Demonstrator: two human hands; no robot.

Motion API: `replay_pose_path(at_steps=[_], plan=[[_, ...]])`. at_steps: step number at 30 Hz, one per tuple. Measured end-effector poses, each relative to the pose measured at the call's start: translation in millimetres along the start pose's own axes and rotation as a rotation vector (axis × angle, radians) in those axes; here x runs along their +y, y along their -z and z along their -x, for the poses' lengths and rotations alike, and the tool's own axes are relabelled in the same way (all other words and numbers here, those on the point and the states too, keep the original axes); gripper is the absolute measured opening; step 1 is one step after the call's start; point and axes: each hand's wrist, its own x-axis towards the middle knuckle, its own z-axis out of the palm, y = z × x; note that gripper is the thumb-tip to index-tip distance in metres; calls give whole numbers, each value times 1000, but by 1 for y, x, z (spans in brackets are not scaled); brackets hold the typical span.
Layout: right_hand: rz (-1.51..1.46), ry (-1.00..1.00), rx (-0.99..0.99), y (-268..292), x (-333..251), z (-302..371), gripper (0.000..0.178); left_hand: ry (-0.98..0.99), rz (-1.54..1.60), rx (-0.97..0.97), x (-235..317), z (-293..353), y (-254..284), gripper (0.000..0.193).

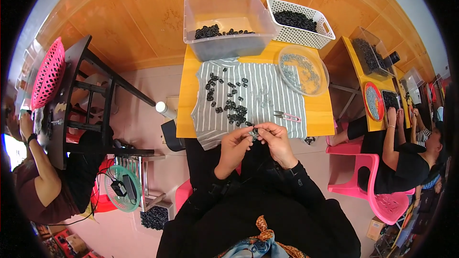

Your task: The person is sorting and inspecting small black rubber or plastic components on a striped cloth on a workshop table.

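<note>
My left hand (pixel 233 150) and my right hand (pixel 276 144) meet just off the table's near edge. The fingers of both pinch one small dark part (pixel 254 134) with a greyish bit on it; fingertips cover most of it. Before them a grey-and-white striped cloth (pixel 203 114) lies over the table. Scattered on it are several small black oval pieces (pixel 237 114), densest close to my left fingers. A sprinkle of tiny silvery bits (pixel 264 99) lies right of these. Thread snips with pink handles (pixel 290 117) rest on the cloth near my right hand.
At the table's back stand a clear plastic bin (pixel 229 43) and a white perforated basket (pixel 299 36), both holding black pieces. A round clear tray (pixel 321 62) holds silvery bits. Other people work at tables on both sides; a pink chair (pixel 356 181) is at right. A white bottle (pixel 165 110) stands left.
</note>
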Motion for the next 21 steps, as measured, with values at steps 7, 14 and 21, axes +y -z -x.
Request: replay_pose_path(at_steps=[7, 14, 21], plan=[[11, 20, -9, -1, 2, 1, 13, -32, 2, -3, -2, 1, 1, 29], [159, 147, -42, -8, -2, 4, 12, -23, 60, 81, 1, 1, -7, 24], [324, 348, -93, -11, -8, 10, 21, -29, 180, 100, 6, -1, -10, 25]])
